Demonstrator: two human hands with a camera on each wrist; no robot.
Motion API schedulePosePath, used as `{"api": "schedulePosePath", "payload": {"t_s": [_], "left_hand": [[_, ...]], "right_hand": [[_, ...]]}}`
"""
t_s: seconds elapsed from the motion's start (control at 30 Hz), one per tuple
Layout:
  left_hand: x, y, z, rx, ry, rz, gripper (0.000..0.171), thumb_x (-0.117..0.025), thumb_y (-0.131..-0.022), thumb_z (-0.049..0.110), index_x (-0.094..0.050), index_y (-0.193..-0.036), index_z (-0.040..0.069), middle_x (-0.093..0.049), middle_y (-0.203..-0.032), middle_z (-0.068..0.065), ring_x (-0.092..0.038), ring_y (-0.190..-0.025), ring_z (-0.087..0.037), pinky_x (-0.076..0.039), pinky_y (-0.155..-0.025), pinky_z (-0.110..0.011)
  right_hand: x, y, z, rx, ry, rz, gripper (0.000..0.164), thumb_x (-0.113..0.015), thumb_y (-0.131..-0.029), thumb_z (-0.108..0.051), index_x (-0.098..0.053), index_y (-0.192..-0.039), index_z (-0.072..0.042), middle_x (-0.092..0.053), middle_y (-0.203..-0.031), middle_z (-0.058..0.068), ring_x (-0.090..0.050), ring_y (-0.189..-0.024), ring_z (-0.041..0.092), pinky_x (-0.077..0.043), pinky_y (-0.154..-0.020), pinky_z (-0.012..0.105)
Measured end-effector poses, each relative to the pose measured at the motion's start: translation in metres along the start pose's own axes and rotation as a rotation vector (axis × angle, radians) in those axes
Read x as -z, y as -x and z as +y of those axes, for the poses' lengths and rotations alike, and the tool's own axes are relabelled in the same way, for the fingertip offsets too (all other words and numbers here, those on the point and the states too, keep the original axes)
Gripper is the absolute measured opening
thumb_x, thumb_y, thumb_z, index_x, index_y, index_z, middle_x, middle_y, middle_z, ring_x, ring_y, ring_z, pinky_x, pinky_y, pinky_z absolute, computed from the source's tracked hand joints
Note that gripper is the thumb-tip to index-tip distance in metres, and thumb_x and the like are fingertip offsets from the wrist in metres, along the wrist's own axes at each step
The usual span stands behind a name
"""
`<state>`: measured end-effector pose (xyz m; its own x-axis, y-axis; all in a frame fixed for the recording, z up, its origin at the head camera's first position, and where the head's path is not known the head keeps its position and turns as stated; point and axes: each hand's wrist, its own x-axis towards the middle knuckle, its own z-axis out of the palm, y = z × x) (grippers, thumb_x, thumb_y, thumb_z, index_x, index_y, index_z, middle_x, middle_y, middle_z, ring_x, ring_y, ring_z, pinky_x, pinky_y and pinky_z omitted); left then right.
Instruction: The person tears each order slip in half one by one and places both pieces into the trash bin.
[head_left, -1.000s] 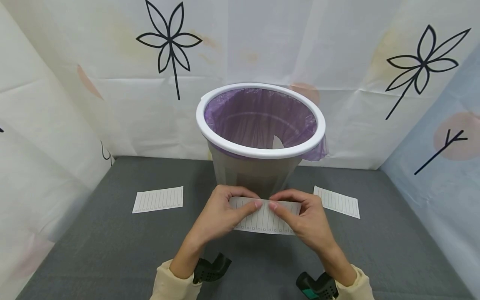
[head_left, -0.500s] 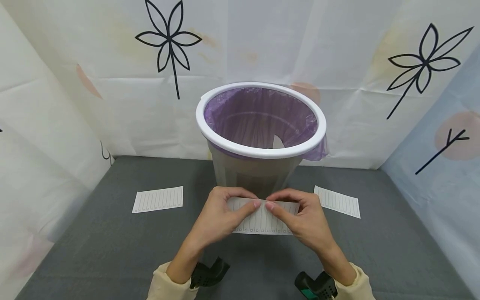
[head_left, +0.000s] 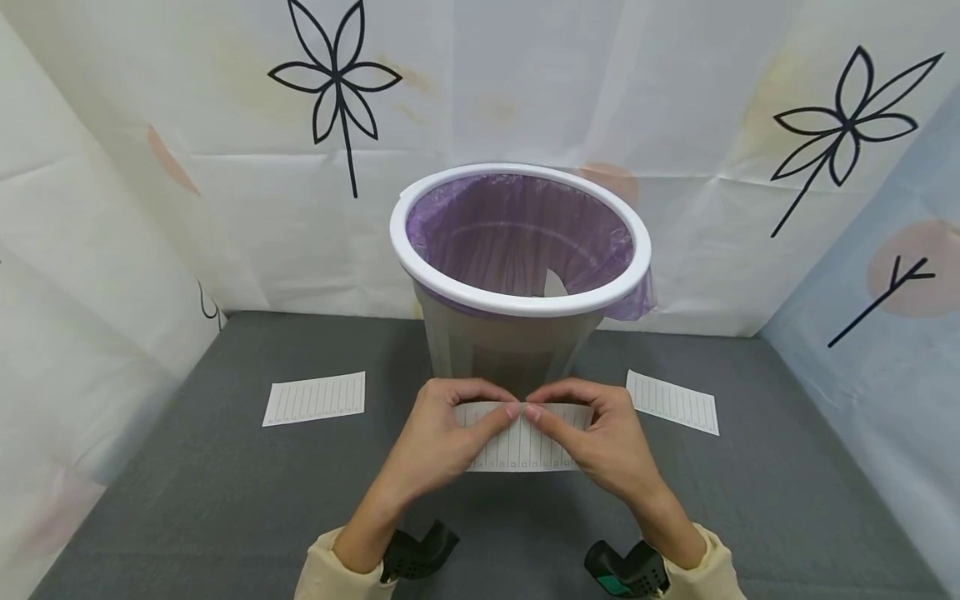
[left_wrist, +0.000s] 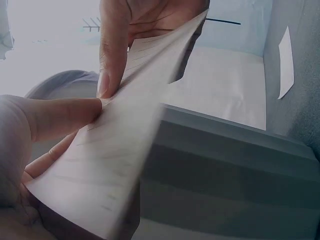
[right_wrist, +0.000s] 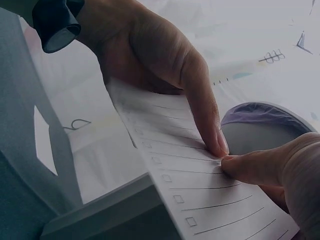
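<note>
A white slip of lined paper [head_left: 522,450] with a row of small checkboxes along its lower edge is held up in front of the bin. My left hand [head_left: 438,433] pinches its top edge near the middle, thumb on the near face and fingers behind. My right hand [head_left: 611,437] pinches the same edge just beside, the two thumb tips almost meeting. In the right wrist view the paper [right_wrist: 185,185] bends slightly between the hands, and the left wrist view shows its sheet [left_wrist: 110,155] in one piece. The fingers behind the paper are partly hidden.
A bin with a white rim [head_left: 517,307] and purple liner [head_left: 517,225] stands behind the hands, a white paper piece [head_left: 555,285] inside. Similar lined slips lie on the grey table [head_left: 225,500]: a left slip [head_left: 315,398] and a right slip [head_left: 672,402]. Printed cloth [head_left: 187,233] surrounds the table.
Both hands have lowered slightly with the paper, and the right hand has shifted left, bringing the thumbs closer together at the top edge. The bin and the other slips stay put.
</note>
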<state>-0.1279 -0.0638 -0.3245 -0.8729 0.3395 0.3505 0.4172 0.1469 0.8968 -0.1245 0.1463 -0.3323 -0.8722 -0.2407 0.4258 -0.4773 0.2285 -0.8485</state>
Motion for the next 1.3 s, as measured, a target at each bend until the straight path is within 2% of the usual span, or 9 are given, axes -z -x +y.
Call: {"api": "schedulePosePath", "payload": {"t_s": [0.13,0.37,0.77,1.0,1.23,1.3], "left_hand": [[-0.0009,0.0000,-0.0009,-0.007,-0.011,-0.001,0.007,-0.073,-0.094,0.012,-0.080,-0.096,0.011,-0.076,-0.094,0.006,-0.070,-0.093,-0.011,-0.055,-0.085,-0.034],[-0.0030,-0.0001,-0.0017,0.022,-0.049,0.015,0.008,-0.072,-0.093,0.010,-0.080,-0.094,0.012,-0.075,-0.091,0.008,-0.069,-0.091,-0.009,-0.054,-0.084,-0.033],[-0.0032,0.0000,-0.0010,0.067,-0.062,0.013,0.008,-0.073,-0.092,0.010,-0.080,-0.093,0.013,-0.075,-0.089,0.010,-0.069,-0.090,-0.008,-0.054,-0.082,-0.032],[-0.0027,0.0002,-0.0022,0.092,-0.061,0.007,0.008,-0.073,-0.092,0.012,-0.080,-0.092,0.013,-0.075,-0.089,0.009,-0.068,-0.084,-0.009,-0.054,-0.075,-0.030],[-0.0013,-0.0012,-0.0073,0.098,0.005,-0.023,0.011,-0.072,-0.093,0.013,-0.080,-0.093,0.005,-0.075,-0.088,-0.002,-0.067,-0.073,-0.013,-0.054,-0.063,-0.028],[-0.0010,-0.0016,-0.0085,0.108,0.020,-0.027,0.012,-0.072,-0.093,0.013,-0.080,-0.093,0.004,-0.075,-0.087,-0.004,-0.066,-0.069,-0.013,-0.053,-0.060,-0.028]], "right_hand": [[-0.0003,0.0005,0.0016,0.023,0.036,-0.001,0.008,-0.077,-0.089,-0.004,-0.078,-0.095,-0.010,-0.076,-0.091,0.000,-0.069,-0.085,0.018,-0.053,-0.074,0.030],[-0.0004,0.0010,0.0031,0.043,0.069,-0.021,0.006,-0.077,-0.090,-0.007,-0.078,-0.093,-0.011,-0.075,-0.088,0.000,-0.068,-0.082,0.016,-0.053,-0.073,0.030],[-0.0006,0.0013,0.0037,0.060,0.081,-0.030,0.003,-0.076,-0.091,-0.006,-0.077,-0.093,-0.004,-0.074,-0.087,-0.004,-0.068,-0.080,0.016,-0.053,-0.071,0.030],[-0.0008,0.0017,0.0043,0.080,0.085,-0.028,0.003,-0.076,-0.091,-0.006,-0.077,-0.092,-0.003,-0.074,-0.086,-0.004,-0.067,-0.078,0.016,-0.053,-0.070,0.029],[-0.0021,0.0008,0.0041,0.125,0.079,-0.021,0.001,-0.076,-0.090,-0.006,-0.077,-0.091,-0.006,-0.074,-0.085,-0.003,-0.067,-0.074,0.015,-0.052,-0.067,0.028],[-0.0027,0.0003,0.0038,0.141,0.071,-0.018,0.005,-0.076,-0.090,-0.003,-0.076,-0.091,-0.008,-0.074,-0.084,-0.002,-0.067,-0.073,0.015,-0.052,-0.066,0.028]]}}
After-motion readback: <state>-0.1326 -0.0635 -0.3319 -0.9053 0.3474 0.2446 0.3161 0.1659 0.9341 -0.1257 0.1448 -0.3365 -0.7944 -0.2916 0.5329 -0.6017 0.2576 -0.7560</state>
